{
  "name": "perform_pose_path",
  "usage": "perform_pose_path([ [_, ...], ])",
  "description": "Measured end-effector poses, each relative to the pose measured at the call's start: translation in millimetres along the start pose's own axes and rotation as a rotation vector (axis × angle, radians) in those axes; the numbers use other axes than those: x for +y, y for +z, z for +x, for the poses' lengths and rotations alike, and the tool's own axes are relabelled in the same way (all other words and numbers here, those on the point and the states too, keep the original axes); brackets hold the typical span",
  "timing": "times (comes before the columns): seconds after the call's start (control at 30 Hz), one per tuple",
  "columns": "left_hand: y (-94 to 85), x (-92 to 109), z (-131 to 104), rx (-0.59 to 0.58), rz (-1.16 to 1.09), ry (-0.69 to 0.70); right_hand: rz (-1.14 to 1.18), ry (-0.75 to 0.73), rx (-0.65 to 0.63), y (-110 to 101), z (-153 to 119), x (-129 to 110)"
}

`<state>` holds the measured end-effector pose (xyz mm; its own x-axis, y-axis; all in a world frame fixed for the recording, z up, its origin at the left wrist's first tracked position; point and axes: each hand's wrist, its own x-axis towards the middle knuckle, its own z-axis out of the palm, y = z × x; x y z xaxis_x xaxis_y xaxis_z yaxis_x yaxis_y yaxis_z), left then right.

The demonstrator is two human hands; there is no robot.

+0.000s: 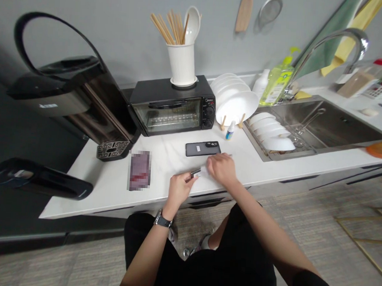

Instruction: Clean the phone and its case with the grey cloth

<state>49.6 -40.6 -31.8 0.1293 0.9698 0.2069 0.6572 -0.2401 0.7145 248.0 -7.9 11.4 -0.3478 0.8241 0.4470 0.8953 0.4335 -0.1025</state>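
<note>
My left hand (179, 189), with a watch (163, 220) on its wrist, pinches a small dark stick-like piece (195, 172) over the front of the white counter. The kind of piece does not show. My right hand (222, 168) is closed just to its right, knuckles up. Something pale and thin (204, 169) shows between the two hands, and a thin tip (231, 155) pokes out beyond my right fingers; most of what they hold is hidden. Just behind my right hand lies a phone (197, 149), its camera side up. A small spray bottle (230, 130) stands farther back.
A blurred-out purple item (140, 171) lies left of my hands. Behind are a toaster oven (173, 109), a utensil holder (182, 62) and racked plates (236, 107). A dark tall appliance (83, 97) and a black handheld device (40, 179) stand left; the sink (334, 121) is right.
</note>
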Motion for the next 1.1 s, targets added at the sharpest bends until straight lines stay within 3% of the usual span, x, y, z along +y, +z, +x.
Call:
perform_pose_path([
  [0.1,0.3,1.4,0.2,-0.012,-0.018,-0.008,-0.027,0.08,0.033,-1.4,1.1,1.6],
  [0.2,-1.0,0.5,-0.4,0.006,0.049,-0.018,0.033,-0.076,-0.004,5.7,0.4,-35.4],
  [0.27,-1.7,0.0,-1.1,0.012,0.073,-0.021,0.076,-0.195,-0.042,7.3,-1.1,-46.8],
  [0.33,-1.7,0.5,-1.7,0.001,0.051,-0.015,0.065,-0.166,-0.054,3.6,-3.2,-32.7],
  [0.43,-0.6,2.6,-1.3,-0.017,-0.031,-0.002,-0.023,0.056,-0.017,-6.5,-5.9,6.0],
  [0.5,0.0,3.4,-0.6,-0.012,-0.05,-0.001,-0.053,0.112,0.006,-8.9,-6.3,10.7],
  [0.63,-1.3,1.3,-0.2,0.018,0.026,-0.014,0.018,-0.082,-0.028,1.6,-3.9,-34.2],
  [0.7,-2.7,-0.2,-1.2,0.019,0.043,-0.017,0.088,-0.146,-0.047,6.0,-2.8,-43.5],
  [0.83,-3.5,5.3,-3.5,0.01,-0.053,-0.012,0.129,0.12,0.024,2.7,-8.1,2.8],
  [0.93,-2.0,23.6,-2.4,0.096,-0.218,0.018,0.121,0.272,0.098,-3.0,-14.8,30.0],
  [1.0,-0.8,41.0,0.8,0.15,-0.342,0.059,0.206,0.306,0.133,-6.0,-15.8,21.9],
  [1.1,1.2,65.3,8.7,0.17,-0.506,0.1,0.59,0.37,0.219,-13.2,-9.0,-13.0],
])
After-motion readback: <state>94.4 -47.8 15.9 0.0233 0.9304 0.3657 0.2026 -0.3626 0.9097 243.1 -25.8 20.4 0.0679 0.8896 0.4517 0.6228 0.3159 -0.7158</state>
